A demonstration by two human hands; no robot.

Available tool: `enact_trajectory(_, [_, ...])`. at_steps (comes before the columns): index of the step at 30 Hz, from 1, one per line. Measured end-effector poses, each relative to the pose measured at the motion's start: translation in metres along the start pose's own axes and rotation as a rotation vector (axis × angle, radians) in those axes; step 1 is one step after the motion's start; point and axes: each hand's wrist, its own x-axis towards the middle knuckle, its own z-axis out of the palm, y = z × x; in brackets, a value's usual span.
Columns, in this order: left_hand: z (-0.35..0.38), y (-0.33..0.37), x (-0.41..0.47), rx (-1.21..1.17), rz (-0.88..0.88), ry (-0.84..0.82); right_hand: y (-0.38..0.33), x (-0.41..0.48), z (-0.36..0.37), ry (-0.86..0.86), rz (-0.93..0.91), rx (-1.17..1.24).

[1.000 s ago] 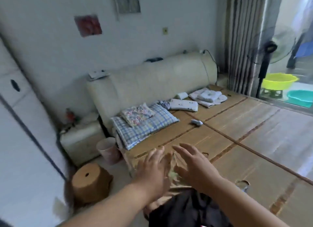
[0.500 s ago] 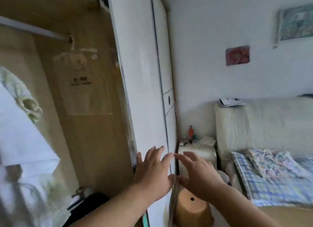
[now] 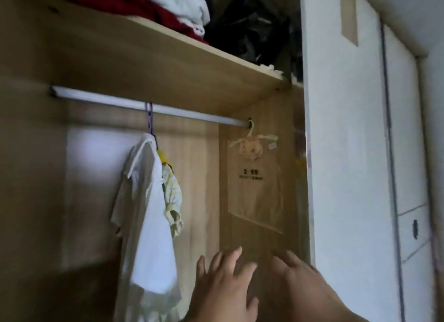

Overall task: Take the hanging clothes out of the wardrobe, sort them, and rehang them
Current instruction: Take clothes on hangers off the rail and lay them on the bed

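1. Your wardrobe [image 3: 259, 225] is pale wood-grain inside, with light tan panels.
2. The rail [image 3: 192, 114] you see is silvery grey.
3. A white garment [image 3: 151, 225] hangs from it on a purple hanger hook [image 3: 149, 118].
4. Behind it you have a pale yellow-green piece with a small print [image 3: 171, 196], under a bright yellow bit.
5. At the rail's right end a clear bag [image 3: 258, 194] carries dark lettering, and a cream pouch with faint spots [image 3: 251, 148] is at its top.
6. On your shelf [image 3: 192, 81] lie dark red cloth [image 3: 149, 9], white cloth [image 3: 189, 7] and black items [image 3: 252, 31].
7. The door [image 3: 348, 153] beside you is white with thin grey lines.
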Motion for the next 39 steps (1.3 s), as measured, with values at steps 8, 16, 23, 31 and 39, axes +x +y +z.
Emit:
enact_trajectory(8, [-0.112, -0.029, -0.010, 0.324, -0.223, 0.144, -0.053, 0.077, -0.053, 0.188, -0.390, 0.153])
enact_trajectory(16, [-0.233, -0.063, -0.020, 0.743, -0.289, 0.218, -0.121, 0.136, -0.093, 0.312, -0.518, 0.305])
enact_trajectory(23, [-0.313, -0.088, -0.005, 1.027, -0.357, 0.375, -0.177, 0.187, -0.115, 0.302, -0.426, 0.297])
enact_trajectory(31, [-0.325, -0.119, 0.005, 0.992, -0.387, 0.433, -0.223, 0.247, -0.113, 0.241, -0.208, 0.315])
enact_trajectory(39, [-0.322, -0.131, 0.005, 0.914, -0.276, 0.577, -0.248, 0.296, -0.106, 0.246, 0.005, 0.368])
